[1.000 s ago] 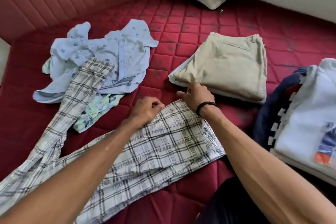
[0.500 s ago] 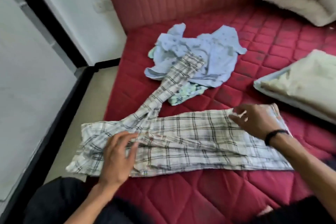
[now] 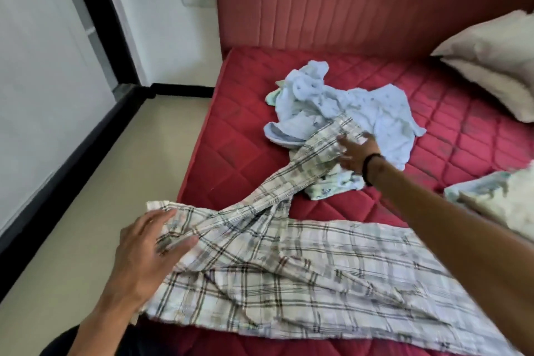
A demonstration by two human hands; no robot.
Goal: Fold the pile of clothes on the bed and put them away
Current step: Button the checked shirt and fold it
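Bed [image 3: 289,78]: red quilted mattress, diamond stitching, padded red headboard across the upper frame. Fills the centre and right.

Plaid trousers [image 3: 303,274]: thin white cloth with a dark check, wrinkled, limp. The body and one leg lie across the lower frame, reaching the lower right corner. The other leg [image 3: 312,159] splits off and runs as a long strip up and to the right, its end lying over the unfolded heap. That stray leg is what the next move turns on, as I judge it: its long axis slants from the crotch, just beside my left hand, to its far end at my right hand. It wants bringing down onto its twin.

Blue garment [image 3: 372,113]: pale, soft, crumpled, small dark print; centre of frame, under the end of the stray leg. Unfolded.

Pillows [image 3: 491,63]: off-white, two stacked, right edge.

Folded stack [image 3: 502,205]: beige on pale blue, blurred, cut by the right edge.

Pale green printed garment [image 3: 326,185]: a small piece showing below my right wrist, under the leg.

Left hand [image 3: 144,257]: lower left, released, fingers spread flat and pressing the trousers at the mattress edge. It pins; it grasps nothing.

Right hand [image 3: 357,153]: centre, arm stretched out, fingers extended over the end of the stray leg. Blurred; I cannot tell whether it grasps the cloth yet.

Wristband [image 3: 368,166]: dark, narrow, on the right wrist.
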